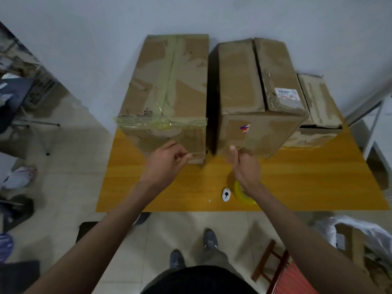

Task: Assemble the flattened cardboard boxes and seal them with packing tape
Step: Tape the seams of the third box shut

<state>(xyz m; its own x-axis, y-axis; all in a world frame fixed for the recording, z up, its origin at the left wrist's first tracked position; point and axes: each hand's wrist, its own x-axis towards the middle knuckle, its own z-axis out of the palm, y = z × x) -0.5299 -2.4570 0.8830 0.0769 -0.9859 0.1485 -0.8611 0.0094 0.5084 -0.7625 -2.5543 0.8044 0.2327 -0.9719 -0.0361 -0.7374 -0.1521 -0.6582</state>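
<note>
On the wooden table, untaped box looks light, worn, floppy; grip bottom corners. Left hand loosely curled, right hand curled with thumb raised, both holding nothing.

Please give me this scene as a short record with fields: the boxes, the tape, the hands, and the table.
left box: cardboard box, top seam taped, tape band around its near edge
middle box: cardboard box, top flaps closed, no tape visible on the seam
right box: smaller box, partly hidden behind the middle one
tape: yellow roll, partly under the right wrist
left hand: fingers curled, at the left box front
right hand: at the middle box front
table: wooden top
</note>
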